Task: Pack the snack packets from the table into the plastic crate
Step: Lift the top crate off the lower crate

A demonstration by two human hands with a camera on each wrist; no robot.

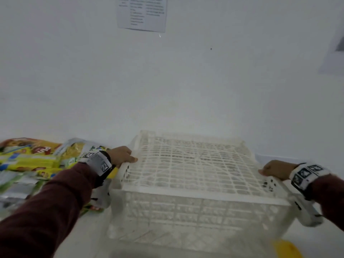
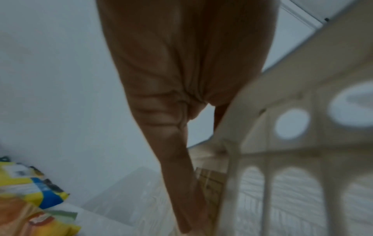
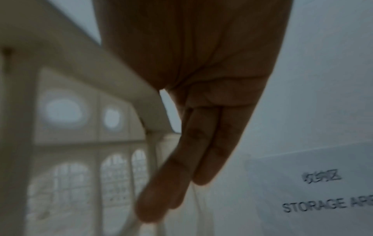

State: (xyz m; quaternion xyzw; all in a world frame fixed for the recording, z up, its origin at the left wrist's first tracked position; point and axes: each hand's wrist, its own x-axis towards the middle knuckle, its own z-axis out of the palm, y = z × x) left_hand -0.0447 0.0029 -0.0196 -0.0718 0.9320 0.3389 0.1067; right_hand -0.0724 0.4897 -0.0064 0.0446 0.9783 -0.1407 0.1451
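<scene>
A white lattice plastic crate [image 1: 195, 196] stands in front of me, nothing visible inside. My left hand [image 1: 123, 155] grips its left rim, thumb over the top edge. In the left wrist view the fingers [image 2: 177, 175] run down the crate's outer wall [image 2: 282, 111]. My right hand [image 1: 275, 169] holds the right rim the same way, with its fingers [image 3: 181, 175] hanging beside the crate's side [image 3: 70, 67]. A heap of yellow, green and silver snack packets [image 1: 33, 157] lies left of the crate, also seen as packets [image 2: 30, 199] at the lower left.
The white wall rises just behind the crate, with a printed sheet [image 1: 142, 13] stuck on it. A paper label reading "STORAGE AREA" [image 3: 322, 191] lies right of the crate. A yellow object [image 1: 288, 248] shows at the bottom right edge.
</scene>
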